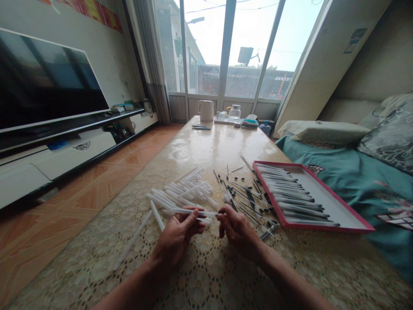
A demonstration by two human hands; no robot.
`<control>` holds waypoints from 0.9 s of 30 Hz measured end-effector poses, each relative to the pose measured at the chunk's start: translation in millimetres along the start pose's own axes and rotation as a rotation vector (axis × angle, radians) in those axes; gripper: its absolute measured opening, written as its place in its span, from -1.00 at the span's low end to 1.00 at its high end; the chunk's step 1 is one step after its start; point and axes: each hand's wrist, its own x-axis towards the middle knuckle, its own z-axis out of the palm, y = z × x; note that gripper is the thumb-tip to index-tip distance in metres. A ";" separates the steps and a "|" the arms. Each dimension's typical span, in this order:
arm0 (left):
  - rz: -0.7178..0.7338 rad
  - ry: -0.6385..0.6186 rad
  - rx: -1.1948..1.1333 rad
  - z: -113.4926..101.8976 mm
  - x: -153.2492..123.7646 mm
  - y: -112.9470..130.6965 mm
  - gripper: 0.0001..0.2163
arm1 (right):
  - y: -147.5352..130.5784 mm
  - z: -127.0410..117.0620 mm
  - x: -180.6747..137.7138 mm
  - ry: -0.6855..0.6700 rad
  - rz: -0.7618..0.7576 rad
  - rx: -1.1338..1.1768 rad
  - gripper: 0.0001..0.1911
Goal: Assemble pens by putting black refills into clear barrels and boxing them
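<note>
My left hand [179, 234] is closed round a translucent white pen [210, 214] with a dark line inside, held level above the table. At the pen's right end my right hand [237, 228] is closed, its fingertips pinching the dark tip; the fingers partly hide that end. Just beyond my left hand lies a heap of white pen barrels [183, 189]. Black pen refills and small black caps [248, 196] are scattered past my right hand. To the right, a pink-rimmed box lid [342, 209] holds a row of pens [297, 193] with dark ends.
The patterned table [200, 280] stretches toward the windows. On its far end stand a kettle [206, 111], a glass jug [235, 113] and a tissue pack [250, 122]. A sofa [338, 159] flanks the right side; a television [48, 82] is at left.
</note>
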 end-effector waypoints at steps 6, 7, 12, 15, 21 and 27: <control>-0.009 -0.002 -0.004 2.2 -0.8 1.3 -0.74 | -0.5 0.1 0.1 0.010 0.000 -0.007 -0.66; -0.007 0.007 -0.002 2.5 -0.7 1.5 -0.75 | -0.8 0.0 0.1 0.007 0.001 -0.005 -0.71; -0.009 -0.016 0.012 2.6 -0.7 1.2 -0.75 | 0.1 0.5 0.0 -0.010 0.003 -0.014 -0.63; -0.004 -0.006 0.009 2.2 -1.0 0.9 -0.76 | 0.8 0.6 0.1 0.008 0.001 -0.014 -0.62; -0.004 0.012 0.001 2.6 -1.2 1.5 -0.77 | -1.2 0.2 -0.3 -0.011 0.012 -0.010 -0.76; -0.006 0.018 -0.002 3.7 -2.1 1.6 -0.74 | -0.1 1.1 0.2 -0.016 0.004 -0.009 -0.70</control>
